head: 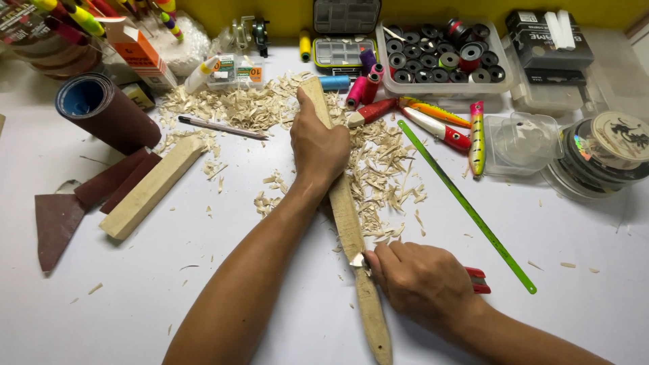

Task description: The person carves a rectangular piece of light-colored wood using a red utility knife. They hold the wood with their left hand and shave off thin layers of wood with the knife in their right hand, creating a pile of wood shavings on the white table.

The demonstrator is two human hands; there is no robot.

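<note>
Wooden stick: a long, pale carved stick (346,209) lies lengthwise across the middle of the white table (574,318), its far end pointing at the back wall, its near end at the front edge.
Left hand: the left hand (319,145) is closed around the stick's upper part, thumb along the wood, pinning it down.
Right hand: the right hand (422,280) is clenched on a red-handled knife (477,279), low on the stick's right side.
Blade: the knife's short blade (358,260) touches the stick's right edge, just below its midpoint.
Shavings: wood shavings (382,176) are heaped on both sides of the stick's upper half, thinning toward its near end.
Green ruler: a long green ruler (466,206) runs diagonally right of the stick, well apart from it.
Fishing lures: painted fishing lures (443,125) lie right of the stick's far end, just beyond the shavings.
Bobbin tray: a clear tray of dark bobbins (443,57) sits behind the lures, further right of the stick's tip.
Wood block: a squared pale wood block (152,186) lies left of the stick, well apart.
Sandpaper: a dark sandpaper roll (105,111) and loose sheets (57,220) sit beyond the block, further left of the stick.
Pencil: a pencil (220,126) rests among shavings left of the stick's far end.
</note>
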